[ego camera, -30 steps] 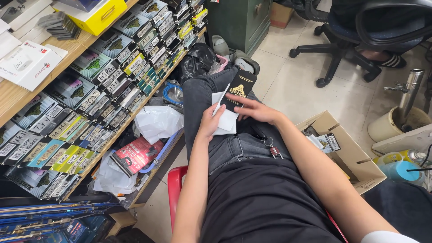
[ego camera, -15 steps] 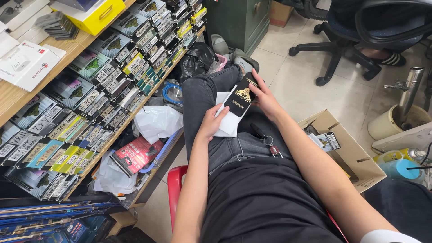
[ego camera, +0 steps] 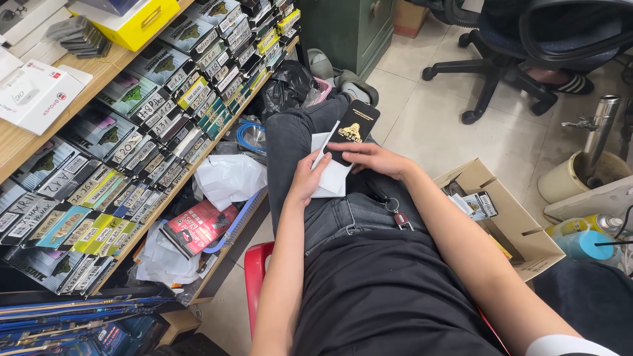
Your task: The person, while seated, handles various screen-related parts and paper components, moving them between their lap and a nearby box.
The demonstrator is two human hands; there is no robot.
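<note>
A: Right hand [ego camera: 372,158] fingers are pinching the flat black card packet with gold emblem [ego camera: 353,128], resting on the lap above the thigh.

B: Left hand [ego camera: 310,177] is gripping the white paper sleeve [ego camera: 331,177]; I'd be keeping it steady, sliding straight.

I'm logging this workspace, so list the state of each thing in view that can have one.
left hand: holding the white sleeve on the lap
right hand: gripping the black package
black package: partly out of the white sleeve
white sleeve: open at its top end
cardboard box: open, flaps up
office chair: occupied, a sandalled foot beneath
shelf packages: stood in rows
</note>
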